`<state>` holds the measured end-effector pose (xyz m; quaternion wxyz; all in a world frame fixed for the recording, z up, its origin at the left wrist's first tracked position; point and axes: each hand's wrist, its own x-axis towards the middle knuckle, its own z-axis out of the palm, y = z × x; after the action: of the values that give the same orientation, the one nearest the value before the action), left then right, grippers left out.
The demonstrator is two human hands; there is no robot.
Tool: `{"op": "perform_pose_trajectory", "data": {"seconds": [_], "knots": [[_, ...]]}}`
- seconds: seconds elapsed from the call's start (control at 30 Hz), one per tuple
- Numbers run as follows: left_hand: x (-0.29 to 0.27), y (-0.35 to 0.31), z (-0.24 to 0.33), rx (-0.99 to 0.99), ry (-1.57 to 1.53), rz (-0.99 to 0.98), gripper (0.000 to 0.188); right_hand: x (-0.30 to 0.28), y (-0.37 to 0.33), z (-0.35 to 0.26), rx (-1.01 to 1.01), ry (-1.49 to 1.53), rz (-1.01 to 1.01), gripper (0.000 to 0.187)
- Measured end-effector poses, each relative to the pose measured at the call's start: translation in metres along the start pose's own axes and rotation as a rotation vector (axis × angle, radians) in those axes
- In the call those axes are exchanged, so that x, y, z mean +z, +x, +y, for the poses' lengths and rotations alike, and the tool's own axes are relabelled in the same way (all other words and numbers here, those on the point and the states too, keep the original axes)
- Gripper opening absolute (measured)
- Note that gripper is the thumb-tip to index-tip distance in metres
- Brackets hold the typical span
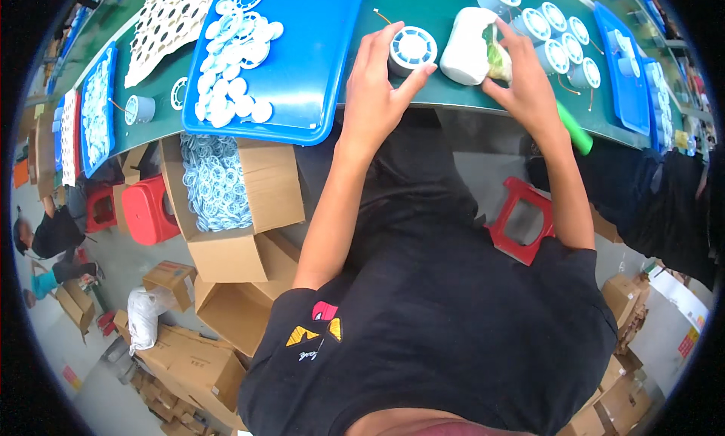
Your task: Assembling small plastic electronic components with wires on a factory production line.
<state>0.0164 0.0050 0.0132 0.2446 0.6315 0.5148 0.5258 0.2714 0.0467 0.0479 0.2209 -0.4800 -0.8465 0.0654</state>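
My left hand [375, 88] curves round a small cylindrical unit [413, 48] with a white spoked round cap. Its fingers lie along the left side and the thumb at the lower right edge; a thin wire with a white plug sticks out behind. My right hand [531, 85] grips the right end of a soft white roll-like bundle [462, 49], thumb below and fingers above. A torn opening with green and pale material shows beside those fingers. Several similar blue-grey cylinders with white caps [553, 56] stand to the right, some with wires.
A blue tray [317, 73] left of my hands holds a heap of white round caps. Beneath the green table [453, 97] is an open carton [272, 179] of pale blue rings. Red stools [521, 217], a green cylindrical object [575, 130] and another blue tray [623, 96] are nearby.
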Motion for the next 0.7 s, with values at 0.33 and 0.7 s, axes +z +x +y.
{"op": "perform_pose_trajectory", "data": {"seconds": [0.33, 0.7], "knots": [[-0.003, -0.003, -0.003, -0.009, 0.038, 0.025, 0.068, -0.022, 0.021, -0.056, 0.277, 0.742, 0.098, 0.047], [0.0, -0.005, -0.01, -0.069, -0.083, -0.017, 0.078, -0.001, 0.026, -0.068, 0.535, 0.845, 0.079, 0.043]]}}
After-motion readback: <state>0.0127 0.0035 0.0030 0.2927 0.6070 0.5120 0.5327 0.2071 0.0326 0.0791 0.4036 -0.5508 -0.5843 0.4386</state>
